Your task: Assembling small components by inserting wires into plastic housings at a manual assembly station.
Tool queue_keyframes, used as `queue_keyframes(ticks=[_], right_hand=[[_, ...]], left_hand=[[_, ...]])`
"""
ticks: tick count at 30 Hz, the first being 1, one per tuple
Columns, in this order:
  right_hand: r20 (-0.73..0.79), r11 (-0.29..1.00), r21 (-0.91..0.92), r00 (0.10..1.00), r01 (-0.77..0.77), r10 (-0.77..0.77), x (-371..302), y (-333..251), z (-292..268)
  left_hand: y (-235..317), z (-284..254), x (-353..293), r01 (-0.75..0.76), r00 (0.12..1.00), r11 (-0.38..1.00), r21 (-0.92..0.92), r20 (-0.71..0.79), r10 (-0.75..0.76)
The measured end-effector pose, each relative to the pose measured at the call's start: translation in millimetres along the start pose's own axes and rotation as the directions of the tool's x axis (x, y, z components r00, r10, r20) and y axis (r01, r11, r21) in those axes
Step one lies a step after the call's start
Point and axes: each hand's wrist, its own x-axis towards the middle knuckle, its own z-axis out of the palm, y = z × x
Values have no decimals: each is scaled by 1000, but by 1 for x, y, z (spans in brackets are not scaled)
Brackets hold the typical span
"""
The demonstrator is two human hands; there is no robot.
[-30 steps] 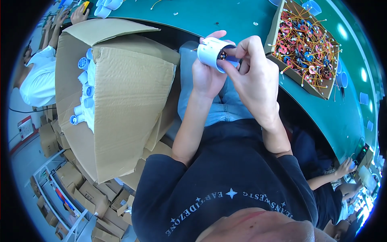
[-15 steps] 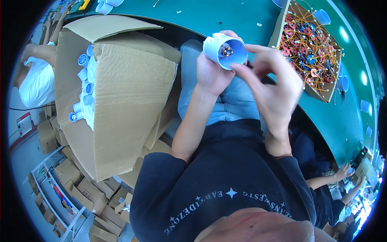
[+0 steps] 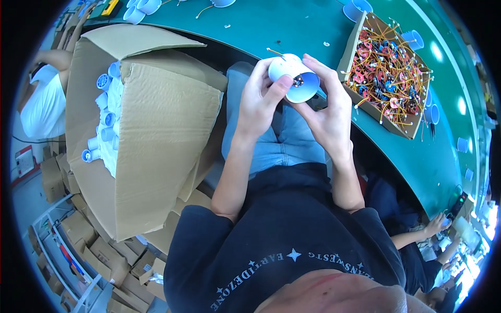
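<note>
Between both my hands, above my lap, is a pale blue plastic cup-shaped housing (image 3: 302, 93). Its wide mouth faces toward me and to the right. A small round part with copper-coloured spots shows deep inside, and a yellow wire with a white tip sticks out at the far side. My left hand (image 3: 263, 94) wraps the left side, its thumb across the rim. My right hand (image 3: 330, 99) holds the right side, with thumb below and fingers on top. Right of my hands, an open cardboard box (image 3: 346, 69) holds a heap of red and blue wired discs (image 3: 389, 78).
On my left stands a large carton (image 3: 162, 141) with more blue housings (image 3: 108, 120) and white bags inside. Several housings (image 3: 148, 6) stand along the green table (image 3: 250, 31). Co-workers sit at far left and lower right; cardboard boxes (image 3: 104, 255) are piled at lower left.
My right hand has come in from the right and closed on the housing. My left thumb now lies over the rim, and the housing has turned. The view has shifted slightly.
</note>
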Motion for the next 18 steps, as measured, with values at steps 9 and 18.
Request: queue_keyframes(ticks=[9, 18], right_hand=[[-45, 1000, 16, 999, 7, -6, -5, -4, 8], [-49, 984, -103, 987, 146, -152, 3, 15, 27]], left_hand=[[22, 7, -10, -17, 1000, 903, 428, -11, 24], [-6, -3, 8, 26, 995, 976, 214, -98, -5]])
